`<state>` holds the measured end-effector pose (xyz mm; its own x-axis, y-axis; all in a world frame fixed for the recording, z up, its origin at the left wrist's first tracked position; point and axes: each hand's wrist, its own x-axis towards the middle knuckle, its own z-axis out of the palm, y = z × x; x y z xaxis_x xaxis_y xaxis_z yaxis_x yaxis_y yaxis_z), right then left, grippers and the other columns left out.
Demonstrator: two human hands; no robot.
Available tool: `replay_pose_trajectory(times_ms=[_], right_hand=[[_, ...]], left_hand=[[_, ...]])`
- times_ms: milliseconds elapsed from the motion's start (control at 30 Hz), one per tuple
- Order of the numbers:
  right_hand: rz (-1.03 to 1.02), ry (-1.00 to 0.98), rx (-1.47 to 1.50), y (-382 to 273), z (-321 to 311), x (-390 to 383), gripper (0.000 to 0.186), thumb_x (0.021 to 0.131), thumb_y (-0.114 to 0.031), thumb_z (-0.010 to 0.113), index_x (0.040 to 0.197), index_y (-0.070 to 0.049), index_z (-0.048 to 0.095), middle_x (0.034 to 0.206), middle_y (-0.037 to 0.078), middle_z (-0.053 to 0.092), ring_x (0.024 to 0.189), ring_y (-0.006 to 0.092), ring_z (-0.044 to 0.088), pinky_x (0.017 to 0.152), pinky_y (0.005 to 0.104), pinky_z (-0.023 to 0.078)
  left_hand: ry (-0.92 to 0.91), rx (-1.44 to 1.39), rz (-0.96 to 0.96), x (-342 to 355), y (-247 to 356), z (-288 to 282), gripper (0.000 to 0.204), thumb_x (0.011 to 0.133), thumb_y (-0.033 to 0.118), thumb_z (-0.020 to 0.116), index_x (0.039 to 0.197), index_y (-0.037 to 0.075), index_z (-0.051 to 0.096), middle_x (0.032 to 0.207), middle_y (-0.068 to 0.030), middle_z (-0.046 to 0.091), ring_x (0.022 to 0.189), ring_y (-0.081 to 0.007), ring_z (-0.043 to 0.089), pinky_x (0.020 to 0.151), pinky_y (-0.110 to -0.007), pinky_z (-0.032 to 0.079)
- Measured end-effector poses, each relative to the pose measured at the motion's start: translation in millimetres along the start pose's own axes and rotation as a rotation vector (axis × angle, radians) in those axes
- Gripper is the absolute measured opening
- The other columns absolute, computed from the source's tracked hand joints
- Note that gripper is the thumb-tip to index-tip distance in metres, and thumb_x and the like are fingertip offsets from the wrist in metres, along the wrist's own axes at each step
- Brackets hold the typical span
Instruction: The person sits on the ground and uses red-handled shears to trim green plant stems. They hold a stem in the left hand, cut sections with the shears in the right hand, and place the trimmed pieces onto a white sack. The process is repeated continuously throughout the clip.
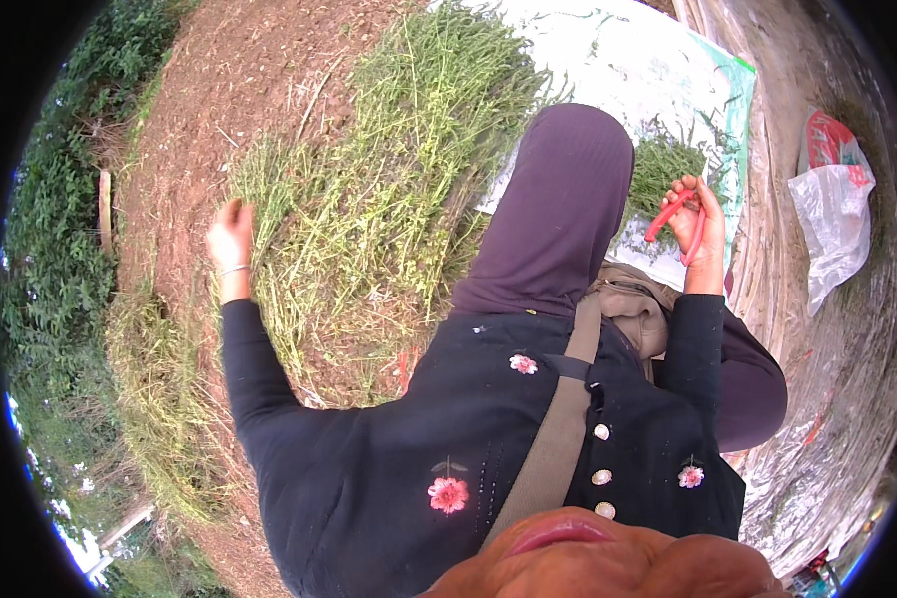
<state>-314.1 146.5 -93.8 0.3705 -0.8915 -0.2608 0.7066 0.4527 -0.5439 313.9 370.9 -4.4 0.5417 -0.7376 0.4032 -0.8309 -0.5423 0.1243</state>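
Note:
My left hand [231,241] is stretched out to the left, at the edge of a large heap of cut green stalks [399,169]. Its fingers are curled in beside the stalk tips; what they hold, if anything, is hard to make out. On the right, my right hand [706,234] is raised in front of a white sheet [628,40], its fingers closed around red-handled shears [672,214]. The blades hardly show. Just behind that hand, a smaller bunch of green sprigs [663,169] lies on the sheet. My bent knee [558,199], in dark purple cloth, hides part of the sheet.
Brown soil [184,149] stretches along the left, with leafy bushes [55,229] beyond it. More pale stalks [159,399] lie at the lower left. A crumpled plastic bag [835,214] sits on wrinkled sheeting [767,120] at right. A strap [548,439] crosses my chest to a beige bag [633,309].

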Motion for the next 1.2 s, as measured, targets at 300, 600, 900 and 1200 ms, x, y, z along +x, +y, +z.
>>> replay_pose_trajectory(times_ms=[300, 600, 900, 1200], right_hand=[[-0.036, 0.125, 0.031, -3, -32, -12, 0.02, 0.087, -0.019, 0.052, 0.089, 0.0, 0.054, 0.083, 0.011, 0.052, 0.075, 0.0224, 0.052, 0.071, 0.0363, 0.046], [-0.024, 0.145, 0.105, 1, -53, -8, 0.018, 0.089, -0.018, 0.049, 0.09, 0.0, 0.051, 0.084, 0.01, 0.049, 0.078, 0.0223, 0.049, 0.074, 0.0357, 0.043], [-0.055, 0.198, 0.074, 0, -59, -10, 0.022, 0.087, -0.02, 0.053, 0.091, 0.001, 0.055, 0.082, 0.011, 0.053, 0.075, 0.0222, 0.052, 0.073, 0.0369, 0.046], [-0.079, 0.208, 0.086, -2, -67, -10, 0.021, 0.087, -0.019, 0.053, 0.09, 0.002, 0.056, 0.082, 0.012, 0.055, 0.074, 0.0219, 0.053, 0.072, 0.0376, 0.048]], left_hand=[[-0.603, -0.382, 0.284, -159, 193, 156, 0.022, 0.073, 0.024, 0.068, 0.088, 0.009, 0.062, 0.078, -0.0081, 0.061, 0.069, -0.0252, 0.06, 0.062, -0.034, 0.048], [-0.615, -0.052, 0.201, -137, 210, 199, 0.038, 0.068, 0.034, 0.072, 0.088, 0.007, 0.056, 0.085, -0.0132, 0.061, 0.077, -0.0299, 0.06, 0.067, -0.039, 0.047], [-0.601, -0.058, 0.14, -130, 227, 221, 0.03, 0.066, 0.026, 0.069, 0.081, 0.006, 0.053, 0.087, -0.0147, 0.058, 0.081, -0.0327, 0.058, 0.069, -0.04, 0.046], [-1.149, -1.293, -0.582, -55, 239, 158, 0.007, 0.073, 0.009, 0.063, 0.076, 0.006, 0.057, 0.075, -0.0041, 0.061, 0.064, -0.0136, 0.058, 0.062, -0.025, 0.048]])
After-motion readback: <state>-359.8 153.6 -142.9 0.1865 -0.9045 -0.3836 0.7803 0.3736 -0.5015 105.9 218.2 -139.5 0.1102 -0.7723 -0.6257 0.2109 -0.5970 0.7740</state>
